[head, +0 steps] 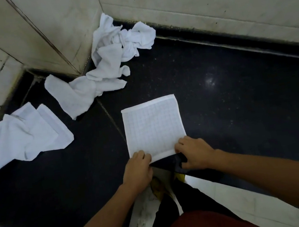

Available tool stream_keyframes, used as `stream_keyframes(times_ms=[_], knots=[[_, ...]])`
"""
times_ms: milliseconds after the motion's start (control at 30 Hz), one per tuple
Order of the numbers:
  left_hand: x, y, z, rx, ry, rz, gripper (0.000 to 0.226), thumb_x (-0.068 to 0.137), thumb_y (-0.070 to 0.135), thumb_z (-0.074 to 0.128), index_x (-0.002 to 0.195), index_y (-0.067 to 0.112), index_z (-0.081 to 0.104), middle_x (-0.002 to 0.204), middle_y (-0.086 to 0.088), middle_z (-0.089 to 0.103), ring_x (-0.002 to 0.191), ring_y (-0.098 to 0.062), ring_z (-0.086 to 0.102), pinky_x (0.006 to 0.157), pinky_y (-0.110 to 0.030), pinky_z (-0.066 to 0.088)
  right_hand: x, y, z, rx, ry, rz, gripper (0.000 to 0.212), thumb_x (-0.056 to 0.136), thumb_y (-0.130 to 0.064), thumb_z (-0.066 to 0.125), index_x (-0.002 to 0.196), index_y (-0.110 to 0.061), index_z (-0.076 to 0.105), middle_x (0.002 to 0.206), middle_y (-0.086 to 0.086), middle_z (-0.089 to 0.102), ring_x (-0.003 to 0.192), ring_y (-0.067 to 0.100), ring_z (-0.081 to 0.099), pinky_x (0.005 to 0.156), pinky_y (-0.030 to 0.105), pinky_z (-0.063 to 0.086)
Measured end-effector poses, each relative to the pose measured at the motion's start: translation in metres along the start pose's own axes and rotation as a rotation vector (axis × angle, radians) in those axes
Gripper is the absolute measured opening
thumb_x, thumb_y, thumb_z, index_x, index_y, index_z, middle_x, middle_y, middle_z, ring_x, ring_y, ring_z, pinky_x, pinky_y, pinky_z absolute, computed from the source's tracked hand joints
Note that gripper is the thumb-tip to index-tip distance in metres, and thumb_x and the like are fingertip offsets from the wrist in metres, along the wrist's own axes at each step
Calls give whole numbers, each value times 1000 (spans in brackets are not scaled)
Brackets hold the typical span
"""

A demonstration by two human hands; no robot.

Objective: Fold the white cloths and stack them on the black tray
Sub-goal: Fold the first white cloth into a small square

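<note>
- Cloth check: flat white cloth (153,126) sits at front edge of black counter (239,100)
- left hand (137,170) and right hand (195,153) each pinch a near corner
- crumpled cloths (115,50) toward back-left corner

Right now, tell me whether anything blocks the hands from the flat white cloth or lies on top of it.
Nothing visible does. The left hand and right hand pinch the near edge of the flat cloth, whose top is bare. The crumpled cloths lie apart, left and back. Where it gets stacked cannot be made out here.
</note>
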State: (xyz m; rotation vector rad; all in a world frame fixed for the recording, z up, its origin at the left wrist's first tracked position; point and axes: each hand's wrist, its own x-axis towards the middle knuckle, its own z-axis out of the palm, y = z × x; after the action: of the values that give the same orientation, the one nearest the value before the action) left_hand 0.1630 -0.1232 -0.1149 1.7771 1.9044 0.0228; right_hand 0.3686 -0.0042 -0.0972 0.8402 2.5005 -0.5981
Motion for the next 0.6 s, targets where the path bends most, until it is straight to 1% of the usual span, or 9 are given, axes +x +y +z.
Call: stream_keyframes(times_ms=[67, 100, 200, 267, 333, 400, 467, 533, 600], knots=[[-6, -4, 5, 35, 1, 33, 24, 73, 22, 66, 95, 17, 57, 96, 0, 51, 87, -18, 49, 65, -27, 38, -5, -6, 8, -1, 30, 27, 47, 75, -55, 61, 106, -22, 48, 110, -1, 48, 102, 20, 47, 64, 31, 39], [-9, -5, 7, 48, -1, 45, 27, 73, 22, 66, 97, 17, 56, 98, 0, 51, 88, -18, 48, 67, -27, 39, -6, -10, 13, 11, 43, 41, 51, 75, -57, 62, 108, -22, 46, 111, 0, 46, 102, 19, 48, 65, 31, 42], [-12, -2, 10, 72, 4, 61, 30, 73, 12, 64, 101, 15, 54, 99, -1, 52, 90, -20, 50, 73, -30, 43, -10, -17, 24, 74, 99, 112, 63, 74, -61, 64, 120, -23, 41, 121, 0, 40, 107, 19, 47, 69, 31, 50], [-14, 0, 13, 68, 40, 72, 34, 63, 2, 69, 94, 12, 57, 91, -3, 56, 81, -22, 54, 67, -30, 46, -11, -20, 27, 68, 139, 148, 67, 75, -61, 64, 125, -22, 41, 125, 1, 40, 111, 20, 47, 71, 32, 50], [-16, -2, 15, 85, 81, 85, 38, 54, -5, 72, 85, 10, 59, 81, -5, 58, 72, -22, 56, 61, -30, 49, -12, -24, 29, 58, 161, 158, 64, 78, -60, 63, 124, -21, 44, 124, 1, 44, 110, 20, 50, 71, 31, 48], [-19, -5, 19, 85, 115, 113, 35, 52, -8, 71, 80, 9, 58, 76, -6, 58, 68, -23, 55, 59, -32, 50, -16, -30, 35, 48, 171, 153, 58, 80, -60, 62, 120, -20, 48, 119, 1, 49, 106, 19, 52, 71, 30, 47], [-22, -8, 20, 94, 124, 140, 30, 53, -6, 71, 75, 9, 57, 75, -6, 56, 67, -23, 54, 60, -34, 51, -19, -32, 43, 12, 196, 146, 53, 79, -59, 63, 113, -20, 52, 112, 1, 51, 101, 19, 53, 68, 30, 47], [-26, -9, 19, 111, 128, 156, 24, 54, -1, 71, 70, 10, 57, 75, -5, 56, 69, -23, 54, 61, -32, 47, -23, -34, 51, -63, 228, 126, 45, 74, -53, 71, 98, -18, 59, 102, 3, 56, 90, 20, 57, 60, 31, 46], [-31, -12, 19, 98, 144, 163, 18, 59, 3, 69, 70, 10, 56, 77, -4, 56, 72, -23, 54, 61, -32, 44, -27, -37, 57, -125, 258, 95, 36, 65, -45, 80, 82, -18, 63, 90, 3, 59, 79, 19, 59, 53, 30, 46]])
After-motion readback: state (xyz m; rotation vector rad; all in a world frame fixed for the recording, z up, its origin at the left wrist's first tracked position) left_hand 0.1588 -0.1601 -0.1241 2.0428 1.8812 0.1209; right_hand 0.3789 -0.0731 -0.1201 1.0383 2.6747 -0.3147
